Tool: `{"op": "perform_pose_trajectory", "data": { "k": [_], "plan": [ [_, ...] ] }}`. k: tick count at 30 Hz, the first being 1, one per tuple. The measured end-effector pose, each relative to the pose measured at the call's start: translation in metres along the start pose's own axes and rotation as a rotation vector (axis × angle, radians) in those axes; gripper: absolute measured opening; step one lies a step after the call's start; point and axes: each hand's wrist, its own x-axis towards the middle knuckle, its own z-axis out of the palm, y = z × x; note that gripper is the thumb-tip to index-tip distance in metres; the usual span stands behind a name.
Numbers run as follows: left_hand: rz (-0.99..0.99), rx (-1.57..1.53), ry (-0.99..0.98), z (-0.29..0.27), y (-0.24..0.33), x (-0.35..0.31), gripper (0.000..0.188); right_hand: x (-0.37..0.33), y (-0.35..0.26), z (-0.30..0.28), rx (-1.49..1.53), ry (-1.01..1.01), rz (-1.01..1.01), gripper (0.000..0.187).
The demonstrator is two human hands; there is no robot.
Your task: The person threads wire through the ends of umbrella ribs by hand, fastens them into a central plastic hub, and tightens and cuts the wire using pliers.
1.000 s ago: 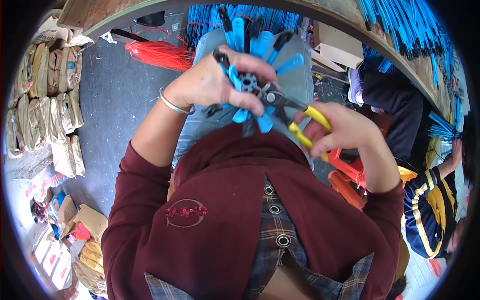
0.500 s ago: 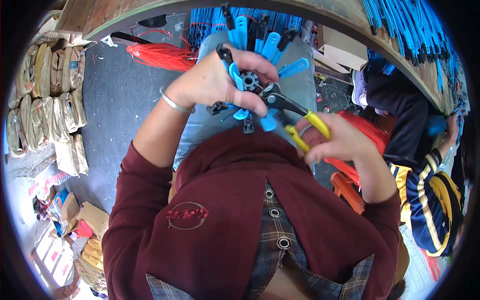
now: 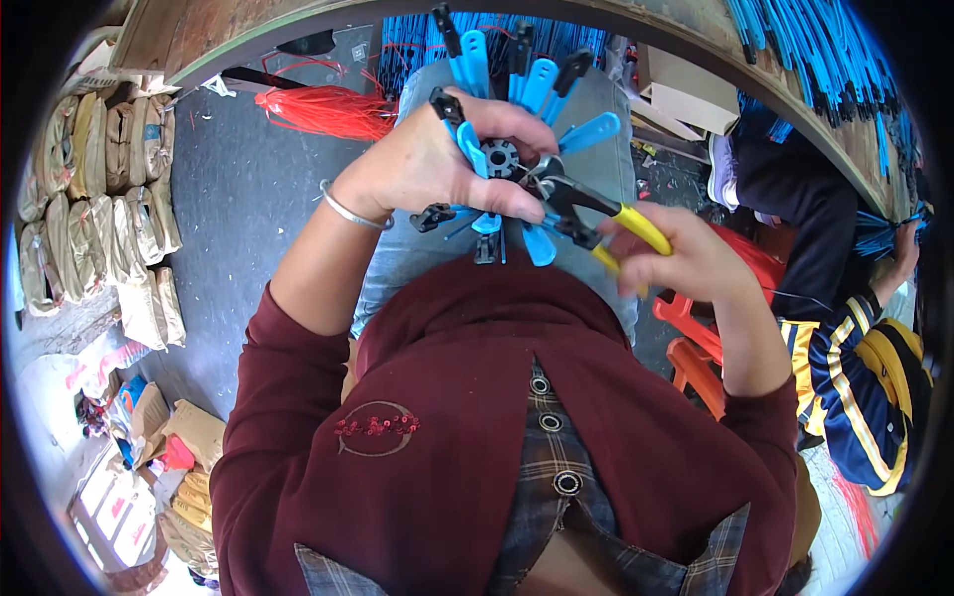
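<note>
My left hand (image 3: 427, 164) is curled around a black notched round hub (image 3: 500, 157), thumb below it and fingers above. Blue plastic arms (image 3: 542, 87) radiate from the hub, several with black clips at their ends. They fan out beyond my fingers and below my thumb. My right hand (image 3: 676, 253) grips pliers with yellow handles (image 3: 645, 228). The dark metal jaws lie right beside the hub, near my left fingertips. A thin wire seems to run between jaws and hub; whether the jaws are closed on it I cannot tell. My right fingertips are blurred.
Blue strips with black ends (image 3: 825, 70) hang over the wooden table edge (image 3: 686, 45). Red strands (image 3: 323, 114) lie beyond my left forearm. Wrapped brown packages (image 3: 89, 159) are stacked at left. At right, a co-worker's hand (image 3: 902, 253) is by blue strips, near red plastic stools (image 3: 693, 363).
The pliers' handles have shifted slightly up and right, with the jaws still beside the hub. A black clip now shows near the lower handle. The co-worker's hand has shifted slightly.
</note>
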Motion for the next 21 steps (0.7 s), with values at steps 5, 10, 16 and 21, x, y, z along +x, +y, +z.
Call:
{"op": "perform_pose_trajectory", "data": {
  "k": [5,10,16,21],
  "plan": [
    [0.048,-0.056,-0.113,0.0,0.002,0.004,0.041,0.001,0.018,0.009,1.278,-0.824,0.548,0.083],
    [-0.01,0.032,0.016,0.003,0.005,-0.002,0.037,0.005,-0.001,0.003,0.459,-0.394,0.233,0.085],
    [-0.007,0.101,0.092,0.01,0.009,0.003,0.033,-0.001,-0.022,-0.003,0.01,-0.129,0.168,0.077],
    [-0.019,0.037,0.095,0.007,0.007,0.002,0.032,0.005,-0.023,-0.004,-0.032,-0.085,0.266,0.066]
  ]
}}
